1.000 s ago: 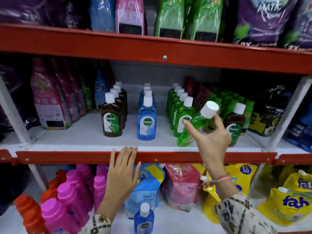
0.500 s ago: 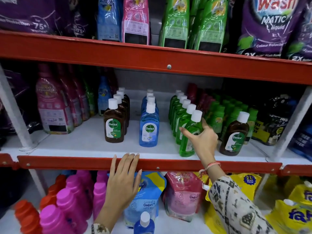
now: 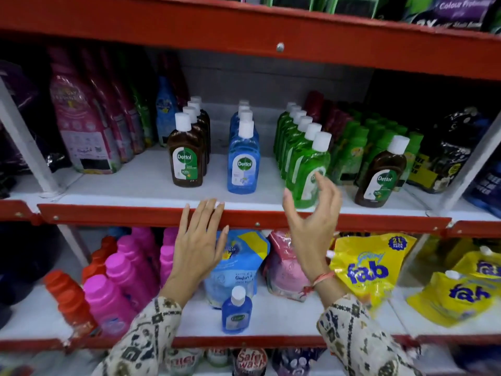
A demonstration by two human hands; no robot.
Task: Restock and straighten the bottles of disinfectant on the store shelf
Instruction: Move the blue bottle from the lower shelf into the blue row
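On the white middle shelf (image 3: 122, 185) stand three rows of Dettol bottles with white caps: a brown row (image 3: 185, 156), a blue row (image 3: 243, 161) and a green row (image 3: 305, 158). The front green bottle (image 3: 309, 172) stands upright at the shelf's front. My right hand (image 3: 311, 226) hovers just in front of it, fingers apart, holding nothing. My left hand (image 3: 199, 240) rests flat with its fingertips on the red shelf edge (image 3: 108, 215). A lone brown Dettol bottle (image 3: 381, 172) stands to the right. A small blue Dettol bottle (image 3: 236, 313) stands on the lower shelf.
Pink pouches (image 3: 78, 126) fill the middle shelf's left side, green bottles (image 3: 360, 142) and dark packs its right. Below are pink bottles (image 3: 122, 272) and red bottles (image 3: 67, 297), a blue Comfort pouch (image 3: 238, 261), a pink pouch (image 3: 284, 264) and yellow Fab pouches (image 3: 368, 267).
My right hand set the tilted green bottle upright at the front of the green row, then let go and drew back. My left hand stayed on the shelf edge.
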